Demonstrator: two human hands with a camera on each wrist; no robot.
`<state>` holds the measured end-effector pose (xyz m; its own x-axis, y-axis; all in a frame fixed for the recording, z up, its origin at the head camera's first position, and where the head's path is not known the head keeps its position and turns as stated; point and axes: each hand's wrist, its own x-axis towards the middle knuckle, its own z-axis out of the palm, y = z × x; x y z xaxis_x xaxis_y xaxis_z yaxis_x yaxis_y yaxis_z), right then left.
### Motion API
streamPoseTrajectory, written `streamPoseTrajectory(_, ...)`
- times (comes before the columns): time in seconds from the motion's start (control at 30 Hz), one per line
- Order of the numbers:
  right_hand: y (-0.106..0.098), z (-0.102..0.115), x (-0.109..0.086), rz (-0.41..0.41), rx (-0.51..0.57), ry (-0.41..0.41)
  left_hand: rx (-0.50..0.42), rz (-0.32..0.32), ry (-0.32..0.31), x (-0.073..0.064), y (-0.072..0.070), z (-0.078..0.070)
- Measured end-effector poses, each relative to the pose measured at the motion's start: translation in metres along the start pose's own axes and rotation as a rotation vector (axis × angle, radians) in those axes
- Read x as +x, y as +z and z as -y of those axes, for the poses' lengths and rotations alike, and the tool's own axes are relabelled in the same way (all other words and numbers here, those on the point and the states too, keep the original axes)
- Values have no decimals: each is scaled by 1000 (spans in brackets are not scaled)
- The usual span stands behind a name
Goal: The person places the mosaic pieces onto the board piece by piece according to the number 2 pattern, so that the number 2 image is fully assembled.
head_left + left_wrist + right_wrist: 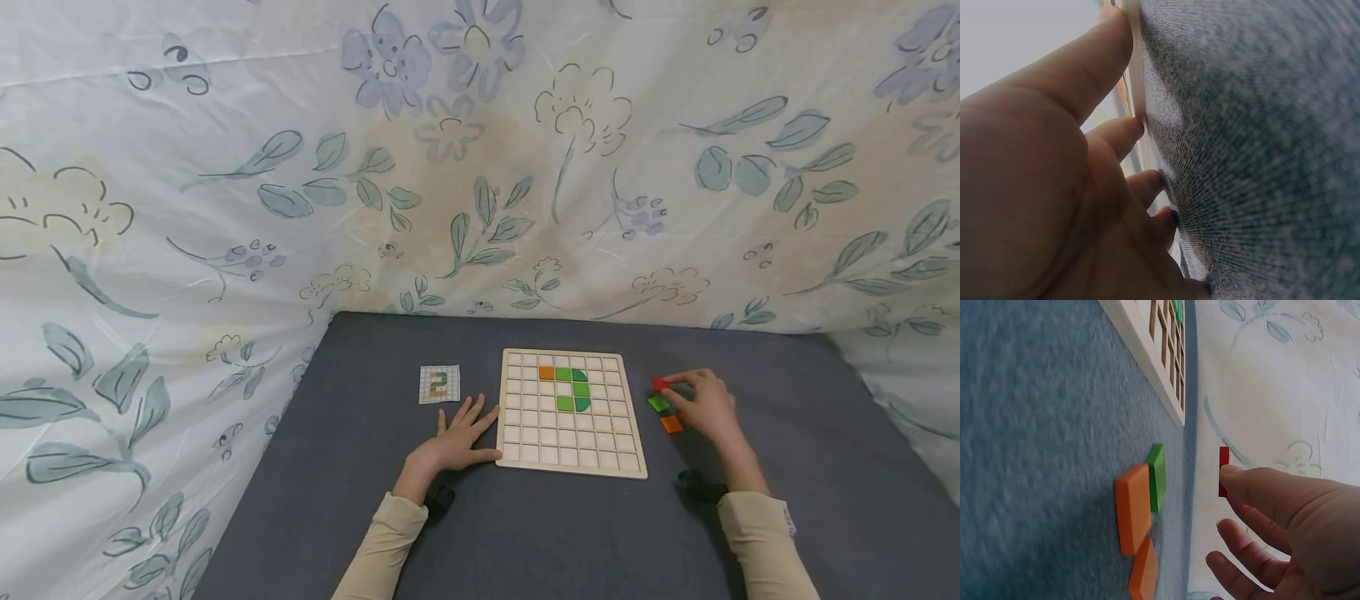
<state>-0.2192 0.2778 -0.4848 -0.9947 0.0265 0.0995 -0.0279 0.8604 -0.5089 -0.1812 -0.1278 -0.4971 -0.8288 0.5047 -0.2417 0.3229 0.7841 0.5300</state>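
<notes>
Red tile (1224, 457) pinched in right hand (707, 402); green tile (1157, 478) nearby.

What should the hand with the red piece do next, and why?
Maybe carry the red tile to the board: the right hand pinches it, the left hand touches the board's edge, and many squares are bare. The picture card looks too small to tell which square.
</notes>
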Motion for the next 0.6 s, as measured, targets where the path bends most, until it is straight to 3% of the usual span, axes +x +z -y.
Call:
streamPoseTrajectory(0.47,14,24,1,-7,32,-125,-1,1,2,0,-2,-1)
streamPoseTrajectory(0.6,20,29,3,5,44,-128,-3,2,3,0,-2,-1)
